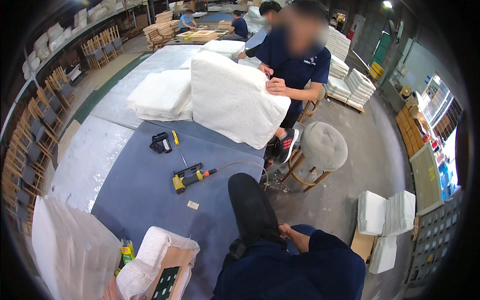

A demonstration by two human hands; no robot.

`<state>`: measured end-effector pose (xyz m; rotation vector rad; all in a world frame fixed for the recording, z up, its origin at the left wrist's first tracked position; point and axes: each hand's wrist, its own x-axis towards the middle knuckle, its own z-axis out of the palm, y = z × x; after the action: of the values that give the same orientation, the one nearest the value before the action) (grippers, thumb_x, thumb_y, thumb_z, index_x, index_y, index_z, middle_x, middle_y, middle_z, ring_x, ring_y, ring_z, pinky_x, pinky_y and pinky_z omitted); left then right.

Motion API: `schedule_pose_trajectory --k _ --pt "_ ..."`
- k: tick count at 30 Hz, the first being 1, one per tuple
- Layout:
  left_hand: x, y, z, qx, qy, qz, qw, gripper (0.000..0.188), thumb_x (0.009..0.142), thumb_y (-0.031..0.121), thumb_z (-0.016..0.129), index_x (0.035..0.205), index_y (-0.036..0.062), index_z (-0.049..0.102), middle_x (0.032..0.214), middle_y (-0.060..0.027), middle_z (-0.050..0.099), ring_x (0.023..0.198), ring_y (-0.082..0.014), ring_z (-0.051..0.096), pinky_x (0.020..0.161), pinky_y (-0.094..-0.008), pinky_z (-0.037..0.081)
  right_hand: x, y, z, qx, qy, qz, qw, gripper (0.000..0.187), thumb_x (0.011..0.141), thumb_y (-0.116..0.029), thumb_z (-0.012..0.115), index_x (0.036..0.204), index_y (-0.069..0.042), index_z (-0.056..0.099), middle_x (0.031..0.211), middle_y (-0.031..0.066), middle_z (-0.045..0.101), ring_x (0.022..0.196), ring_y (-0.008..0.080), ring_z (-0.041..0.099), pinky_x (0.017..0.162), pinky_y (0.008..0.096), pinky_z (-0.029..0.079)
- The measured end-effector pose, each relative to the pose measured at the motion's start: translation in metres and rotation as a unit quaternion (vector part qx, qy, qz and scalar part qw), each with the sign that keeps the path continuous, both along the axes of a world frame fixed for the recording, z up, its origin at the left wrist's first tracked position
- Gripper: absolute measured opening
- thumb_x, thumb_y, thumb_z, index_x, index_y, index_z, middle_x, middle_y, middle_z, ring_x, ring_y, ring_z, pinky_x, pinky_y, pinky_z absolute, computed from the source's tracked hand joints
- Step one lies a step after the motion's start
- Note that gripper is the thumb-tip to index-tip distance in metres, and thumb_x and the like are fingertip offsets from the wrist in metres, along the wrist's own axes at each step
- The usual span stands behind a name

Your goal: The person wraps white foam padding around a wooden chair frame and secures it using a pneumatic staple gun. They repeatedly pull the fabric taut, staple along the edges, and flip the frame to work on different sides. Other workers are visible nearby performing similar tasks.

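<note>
At the lower left, my left hand [111, 291] shows only in part, at the edge of a white fabric-covered seat panel [155, 250]. It appears to grip that panel, whose wooden board and dark green webbing face up on one side. My right hand [285, 231] rests against my black trousers [252, 205] by the hip; its fingers look curled, and what they hold, if anything, is hidden. On the blue-grey tabletop [135, 190] lie a yellow and black staple gun [187, 177] with an air hose, a yellow-handled screwdriver [177, 142] and a black object [160, 143].
Across the table a person works with both hands on a large white cushion [230, 95]. White padded pieces [162, 95] are stacked beside it. A tall white stack [70, 245] stands at near left. A grey round stool [324, 146] is right of the table. Chairs [37, 125] line the left.
</note>
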<state>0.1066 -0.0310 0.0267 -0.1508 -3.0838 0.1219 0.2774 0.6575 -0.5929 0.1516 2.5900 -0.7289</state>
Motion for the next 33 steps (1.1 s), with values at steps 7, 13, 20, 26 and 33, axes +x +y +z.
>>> schedule_pose_trajectory --k 7,13,20,26,33 --pt "0.011 0.013 0.004 -0.008 -0.011 -0.007 1.0 0.099 0.077 0.047 0.087 0.16 0.0035 0.052 0.146 -0.0274 0.065 0.139 -0.0453 0.058 0.119 -0.0545 0.044 -0.014 0.01 0.032 -0.037 -0.163 -0.132 0.977 0.019 0.08 -0.014 0.07 0.094 -0.001 0.075 0.081 0.0171 0.077 0.069 0.0313 0.076 0.058 0.0428 0.061" --pt "0.039 0.008 -0.003 0.046 0.018 0.017 0.999 0.121 0.055 0.031 0.095 0.163 0.0032 0.047 0.138 -0.0276 0.069 0.133 -0.0462 0.063 0.118 -0.0527 0.046 -0.082 0.001 0.089 0.098 -0.048 -0.177 0.978 0.03 0.09 -0.028 0.07 0.103 -0.001 0.075 0.105 0.0219 0.079 0.096 0.0423 0.078 0.082 0.0518 0.063" --pt "0.009 0.027 0.01 0.116 0.038 -0.044 0.992 0.096 0.073 0.046 0.091 0.156 0.0124 0.056 0.135 -0.0137 0.067 0.127 -0.0347 0.062 0.109 -0.0512 0.048 -0.19 -0.005 0.187 -0.277 0.318 -0.367 0.829 0.037 0.106 -0.039 0.073 0.123 -0.005 0.073 0.119 0.023 0.072 0.093 0.0275 0.067 0.078 0.0455 0.058" --pt "0.09 0.041 0.008 -0.007 0.016 -0.03 0.999 0.115 0.069 0.042 0.099 0.168 0.0274 0.043 0.136 -0.0104 0.065 0.127 -0.0278 0.061 0.102 -0.0443 0.048 -0.283 -0.182 0.392 -0.43 0.318 -0.152 0.831 0.028 0.111 -0.026 0.061 0.099 -0.002 0.066 0.08 0.004 0.055 0.074 0.0184 0.05 0.066 0.0331 0.042" --pt "0.089 0.044 0.013 0.04 0.096 -0.048 0.993 0.103 0.072 0.043 0.096 0.162 0.02 0.053 0.121 -0.0074 0.067 0.111 -0.0269 0.065 0.094 -0.042 0.048 -0.304 -0.281 0.443 -0.706 0.122 0.179 0.674 0.019 0.111 -0.018 0.06 0.102 -0.001 0.061 0.087 0.0088 0.063 0.08 0.0166 0.06 0.072 0.0271 0.047"
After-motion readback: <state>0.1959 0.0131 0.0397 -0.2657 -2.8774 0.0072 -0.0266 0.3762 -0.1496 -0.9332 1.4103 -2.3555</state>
